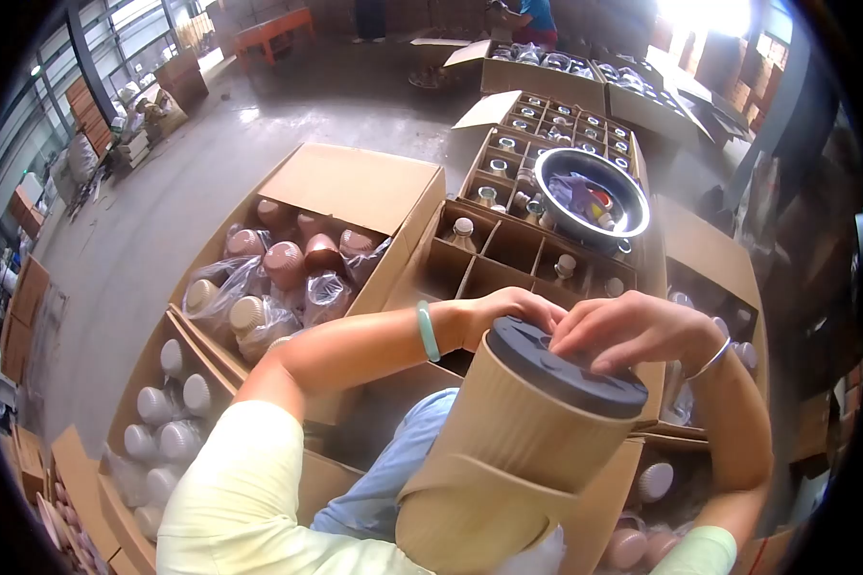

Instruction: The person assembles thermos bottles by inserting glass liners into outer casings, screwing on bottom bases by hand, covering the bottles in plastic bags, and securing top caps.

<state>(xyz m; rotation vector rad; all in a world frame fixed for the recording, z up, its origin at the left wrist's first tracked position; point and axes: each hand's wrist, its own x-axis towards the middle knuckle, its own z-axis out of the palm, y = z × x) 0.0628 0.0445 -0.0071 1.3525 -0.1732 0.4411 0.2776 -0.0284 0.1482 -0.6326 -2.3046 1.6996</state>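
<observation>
Close below me, a large beige ribbed flask with a dark grey lid stands tilted in front of my body. A beige band or handle wraps round its lower part. My left hand, a pale green bangle on its wrist, has its fingers bent over the lid's far edge. Bent down onto the top of the lid are the fingers of my right hand, with a silver bangle on that wrist. Both hands' fingertips are partly hidden. Just beyond is a divided carton holding bottles.
A metal bowl with small items rests on the divided cartons. Open cartons of pink and beige bottles or cups stand at left; white-capped ones are nearer. More cartons stand at right. A person is at the back.
</observation>
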